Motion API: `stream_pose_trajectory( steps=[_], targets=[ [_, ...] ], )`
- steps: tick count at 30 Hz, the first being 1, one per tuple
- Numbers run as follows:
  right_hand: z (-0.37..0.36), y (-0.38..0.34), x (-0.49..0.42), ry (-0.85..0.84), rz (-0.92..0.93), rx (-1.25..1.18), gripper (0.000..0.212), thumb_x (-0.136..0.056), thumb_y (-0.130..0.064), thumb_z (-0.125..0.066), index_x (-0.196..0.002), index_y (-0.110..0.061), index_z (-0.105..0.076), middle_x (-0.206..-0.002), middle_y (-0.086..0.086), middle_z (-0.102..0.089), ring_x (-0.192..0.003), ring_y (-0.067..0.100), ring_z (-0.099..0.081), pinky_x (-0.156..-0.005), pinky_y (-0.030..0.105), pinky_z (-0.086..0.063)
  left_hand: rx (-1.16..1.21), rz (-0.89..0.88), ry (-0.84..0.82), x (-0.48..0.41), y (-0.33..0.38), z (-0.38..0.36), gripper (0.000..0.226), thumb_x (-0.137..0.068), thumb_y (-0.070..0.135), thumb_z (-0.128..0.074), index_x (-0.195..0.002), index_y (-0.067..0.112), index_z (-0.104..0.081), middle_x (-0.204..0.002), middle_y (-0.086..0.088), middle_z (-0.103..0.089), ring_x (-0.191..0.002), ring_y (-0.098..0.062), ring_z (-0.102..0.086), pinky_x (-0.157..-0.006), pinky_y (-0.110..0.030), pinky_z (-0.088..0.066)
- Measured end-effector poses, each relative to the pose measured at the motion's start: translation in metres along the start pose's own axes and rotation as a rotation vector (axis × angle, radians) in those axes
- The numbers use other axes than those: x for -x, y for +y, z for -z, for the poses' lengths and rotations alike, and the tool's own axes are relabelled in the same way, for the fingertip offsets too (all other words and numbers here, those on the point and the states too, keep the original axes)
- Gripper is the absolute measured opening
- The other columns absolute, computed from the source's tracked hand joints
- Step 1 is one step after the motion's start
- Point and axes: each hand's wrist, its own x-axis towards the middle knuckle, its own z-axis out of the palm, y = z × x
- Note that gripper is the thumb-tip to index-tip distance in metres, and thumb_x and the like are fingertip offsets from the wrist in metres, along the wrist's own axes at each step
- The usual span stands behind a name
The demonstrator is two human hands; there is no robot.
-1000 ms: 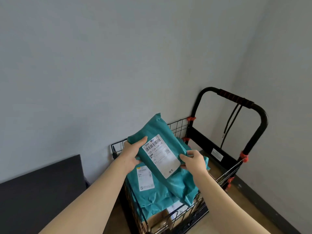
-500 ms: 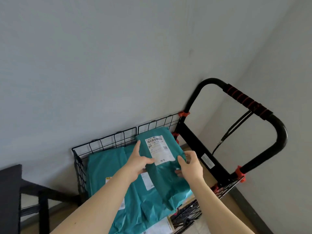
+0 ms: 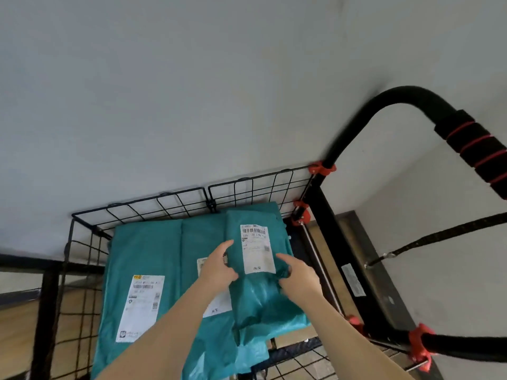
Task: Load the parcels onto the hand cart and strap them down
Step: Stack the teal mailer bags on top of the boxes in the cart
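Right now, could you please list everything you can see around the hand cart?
Teal plastic mailer parcels: at least three, teal with white labels, piled in the basket.
Top parcel: one, teal, on the pile's right side.
Black wire-mesh cart basket: one, black, against the grey wall.
Curved cart handle: one, black with a red-ringed grip, right.
Red plastic clips: several, red, on the frame.
Strap with metal hook: one, black, far right.
Left hand: grips the top parcel's left edge.
Right hand: grips its right edge.
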Motion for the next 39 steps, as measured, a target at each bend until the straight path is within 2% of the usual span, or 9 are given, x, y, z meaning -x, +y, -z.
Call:
stream_pose_trajectory(
  steps=[3, 6, 8, 11, 16, 21, 25, 29, 39],
  targets=[
    [-0.006, 0.013, -0.016, -0.115, 0.003, 0.254, 0.073, -0.088, -0.02, -0.06, -0.147, -0.041, -0.023, -0.151, 0.005, -0.031, -0.117, 0.023, -0.055, -0.084, 0.032, -0.053, -0.335, 0.034, -0.086, 0.001, -0.01, -0.009, 0.104, -0.068, 0.003, -0.073, -0.151, 0.027, -0.014, -0.138, -0.007, -0.039, -0.097, -0.018, -0.055, -0.088, -0.031, -0.05],
    [-0.009, 0.018, -0.024, -0.175, -0.007, 0.364, 0.088, -0.085, -0.034, -0.066, -0.15, -0.037, -0.007, -0.158, 0.005, -0.012, -0.129, 0.024, -0.046, -0.091, 0.036, -0.051, -0.684, 0.028, -0.141, 0.006, -0.01, -0.014, 0.116, -0.073, 0.021, -0.076, -0.149, 0.035, 0.01, -0.147, -0.014, -0.021, -0.109, -0.026, -0.056, -0.088, -0.03, -0.047],
    [-0.009, 0.017, -0.028, -0.174, -0.007, 0.403, 0.093, -0.085, -0.037, -0.066, -0.151, -0.036, -0.001, -0.158, 0.007, -0.01, -0.129, 0.025, -0.046, -0.088, 0.036, -0.051, -0.821, 0.034, -0.166, 0.008, -0.009, -0.019, 0.123, -0.073, 0.033, -0.077, -0.146, 0.035, 0.021, -0.143, -0.015, -0.033, -0.109, -0.028, -0.058, -0.09, -0.035, -0.048],
    [-0.009, 0.016, -0.034, -0.122, 0.02, 0.456, 0.089, -0.088, -0.033, -0.062, -0.151, -0.034, 0.001, -0.152, 0.01, -0.021, -0.124, 0.026, -0.049, -0.08, 0.034, -0.05, -0.99, 0.01, -0.131, 0.001, -0.007, -0.026, 0.125, -0.074, 0.045, -0.074, -0.144, 0.028, 0.028, -0.109, -0.007, -0.058, -0.09, -0.023, -0.062, -0.076, -0.034, -0.052],
    [-0.01, 0.016, -0.039, -0.099, 0.049, 0.474, 0.083, -0.091, -0.031, -0.056, -0.151, -0.031, 0.001, -0.143, 0.01, -0.025, -0.109, 0.026, -0.056, -0.069, 0.031, -0.046, -1.082, -0.029, -0.063, -0.005, 0.001, -0.037, 0.121, -0.076, 0.051, -0.069, -0.145, 0.015, 0.024, -0.069, 0.002, -0.046, -0.064, -0.017, -0.051, -0.055, -0.028, -0.039],
    [-0.012, 0.011, -0.024, -0.02, 0.017, 0.569, 0.087, -0.086, -0.043, -0.062, -0.15, -0.03, -0.005, -0.146, 0.01, -0.017, -0.122, 0.025, -0.042, -0.074, 0.029, -0.048, -1.012, -0.051, -0.149, 0.005, -0.012, -0.02, 0.123, -0.073, 0.05, -0.072, -0.147, 0.021, 0.022, -0.095, -0.003, -0.063, -0.084, -0.022, -0.061, -0.07, -0.031, -0.047],
    [-0.012, -0.007, -0.007, 0.101, 0.074, 0.562, 0.077, -0.086, -0.037, -0.063, -0.147, -0.029, -0.016, -0.154, 0.01, -0.006, -0.133, 0.027, -0.028, -0.091, 0.03, -0.047, -0.934, -0.087, -0.058, 0.021, -0.025, 0.011, 0.108, -0.079, 0.046, -0.066, -0.149, 0.027, 0.014, -0.099, -0.001, -0.061, -0.09, -0.022, -0.062, -0.073, -0.031, -0.048],
    [-0.018, -0.036, 0.015, 0.14, 0.147, 0.525, 0.071, -0.09, -0.028, -0.057, -0.148, -0.029, -0.017, -0.153, 0.009, -0.008, -0.133, 0.026, -0.027, -0.101, 0.033, -0.041, -0.893, -0.11, -0.019, 0.041, -0.039, 0.048, 0.089, -0.085, 0.042, -0.061, -0.151, 0.025, -0.003, -0.139, -0.002, -0.047, -0.111, -0.023, -0.057, -0.089, -0.035, -0.049],
    [-0.096, -0.137, 0.123, 0.15, 0.4, 0.395, 0.065, -0.091, -0.021, -0.052, -0.148, -0.028, -0.022, -0.155, 0.004, -0.014, -0.137, 0.023, -0.025, -0.1, 0.032, -0.039, -0.789, -0.212, 0.17, 0.157, -0.097, 0.172, 0.045, -0.093, 0.039, -0.051, -0.136, 0.026, -0.042, -0.126, 0.004, -0.05, -0.116, -0.017, -0.053, -0.093, -0.031, -0.043]
  ],
)
